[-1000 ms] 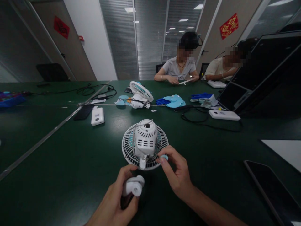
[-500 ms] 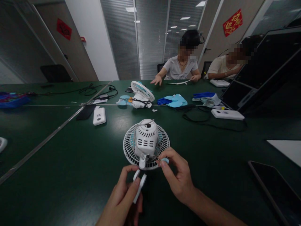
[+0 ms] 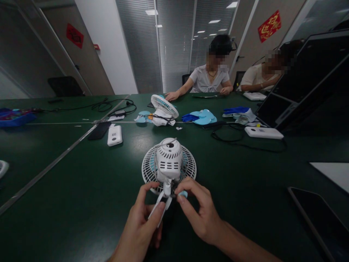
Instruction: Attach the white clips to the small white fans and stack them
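Note:
A small white fan (image 3: 169,165) lies grille-down on the dark green table, its vented motor housing facing up and a cord around it. My left hand (image 3: 145,214) grips a white two-pronged plastic bracket (image 3: 160,208) whose far end meets the stub at the fan's near side. Pinched between the thumb and finger of my right hand (image 3: 201,207) is a light-blue knob (image 3: 183,194), just right of that stub. Its inner end is hidden by my fingertips.
Beyond the fan, another fan (image 3: 164,111) rests near blue fan blades (image 3: 205,116). White power banks (image 3: 115,135), cables and gloves (image 3: 237,112) lie around. A phone (image 3: 317,218) is at the right. Two people sit across the table, one with a hand (image 3: 172,96) near the far fan.
My left hand has brought the bracket up to the fan's stub. The knob in my right hand has moved left and nearer to me. A co-worker's hand has shifted left.

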Demonstrator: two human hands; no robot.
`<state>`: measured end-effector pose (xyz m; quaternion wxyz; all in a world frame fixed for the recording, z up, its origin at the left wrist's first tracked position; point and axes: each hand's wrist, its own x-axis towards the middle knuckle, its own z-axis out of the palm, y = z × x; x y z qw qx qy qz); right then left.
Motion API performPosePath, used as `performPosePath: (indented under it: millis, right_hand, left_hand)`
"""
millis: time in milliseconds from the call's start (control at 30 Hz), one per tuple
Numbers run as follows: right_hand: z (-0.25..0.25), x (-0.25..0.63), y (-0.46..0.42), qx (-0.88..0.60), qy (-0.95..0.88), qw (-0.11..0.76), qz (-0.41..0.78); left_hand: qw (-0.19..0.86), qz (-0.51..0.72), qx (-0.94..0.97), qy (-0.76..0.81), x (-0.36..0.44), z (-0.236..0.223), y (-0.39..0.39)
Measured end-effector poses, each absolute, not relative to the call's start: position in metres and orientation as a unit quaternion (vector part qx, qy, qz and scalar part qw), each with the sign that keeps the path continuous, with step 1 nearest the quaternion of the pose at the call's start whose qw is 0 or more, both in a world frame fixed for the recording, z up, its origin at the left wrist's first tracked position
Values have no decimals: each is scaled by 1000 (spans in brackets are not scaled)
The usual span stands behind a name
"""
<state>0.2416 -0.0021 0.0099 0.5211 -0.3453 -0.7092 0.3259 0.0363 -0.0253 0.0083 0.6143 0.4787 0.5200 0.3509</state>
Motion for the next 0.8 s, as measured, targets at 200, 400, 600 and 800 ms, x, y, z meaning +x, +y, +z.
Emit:
performPosePath:
  millis: [200, 400, 600, 800]
  right_hand:
    - [11, 237, -3, -340, -710, 507, 350]
    - [8, 238, -3, -333, -672, 523, 405]
    - [7, 241, -3, -334, -636, 527, 454]
    - [10, 240, 0, -336, -668, 520, 412]
  left_hand:
    - [626, 359, 468, 510, 46, 9, -30]
    - [632, 358, 463, 508, 47, 9, -21]
    - [609, 350, 485, 520, 45, 0, -10]
    - [621, 353, 537, 448, 34, 5, -16]
